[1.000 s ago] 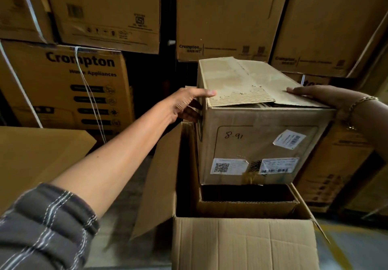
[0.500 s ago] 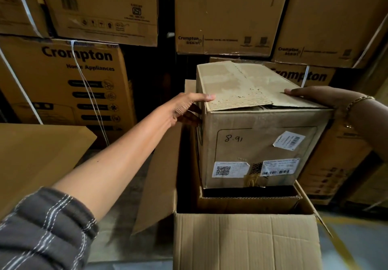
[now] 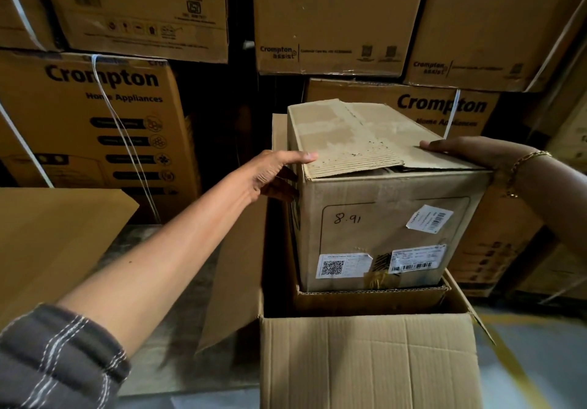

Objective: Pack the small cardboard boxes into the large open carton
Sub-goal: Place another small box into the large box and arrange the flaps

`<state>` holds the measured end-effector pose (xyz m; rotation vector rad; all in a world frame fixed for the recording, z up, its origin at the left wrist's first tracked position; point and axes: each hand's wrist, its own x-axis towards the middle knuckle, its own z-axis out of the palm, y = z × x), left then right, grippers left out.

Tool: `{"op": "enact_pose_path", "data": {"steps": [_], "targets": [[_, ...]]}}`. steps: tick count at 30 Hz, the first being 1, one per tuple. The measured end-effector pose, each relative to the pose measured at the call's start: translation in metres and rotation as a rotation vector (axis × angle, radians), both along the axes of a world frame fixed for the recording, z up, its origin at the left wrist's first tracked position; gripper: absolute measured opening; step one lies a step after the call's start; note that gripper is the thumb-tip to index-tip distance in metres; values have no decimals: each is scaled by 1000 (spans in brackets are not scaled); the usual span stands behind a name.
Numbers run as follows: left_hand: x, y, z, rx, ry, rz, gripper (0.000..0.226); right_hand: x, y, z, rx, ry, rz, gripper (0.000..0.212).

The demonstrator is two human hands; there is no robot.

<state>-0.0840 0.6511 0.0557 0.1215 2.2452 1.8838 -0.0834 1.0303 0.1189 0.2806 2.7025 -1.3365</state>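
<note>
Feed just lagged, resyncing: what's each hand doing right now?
Left hand: grips the small box at its left end, thumb on top.
Right hand: grips the same box's right end, thumb on top.

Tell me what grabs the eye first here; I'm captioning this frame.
Centre frame is the box marked 8.91, held at its top edges by the left hand and right hand, its base at the mouth of the open carton below. Behind rise stacked Crompton cartons.

Premises appear to be a goods warehouse: stacked brown corrugated cartons (image 3: 95,129) printed "Crompton Home Appliances", bound with white plastic strapping (image 3: 451,113), standing on a bare grey floor (image 3: 540,361).
</note>
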Motion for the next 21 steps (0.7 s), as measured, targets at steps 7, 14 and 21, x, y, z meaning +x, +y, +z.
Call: {"op": "enact_pose_path", "data": {"steps": [7, 14, 21], "targets": [[5, 3, -22, -40, -29, 10, 78, -1, -2, -27, 1, -114, -85, 91], [8, 7, -46, -81, -85, -39, 67, -8, 1, -75, -3, -101, -71, 86], [-7, 13, -93, -180, -115, 10, 61, -13, -7, -133, 0, -98, -33, 60]]}}
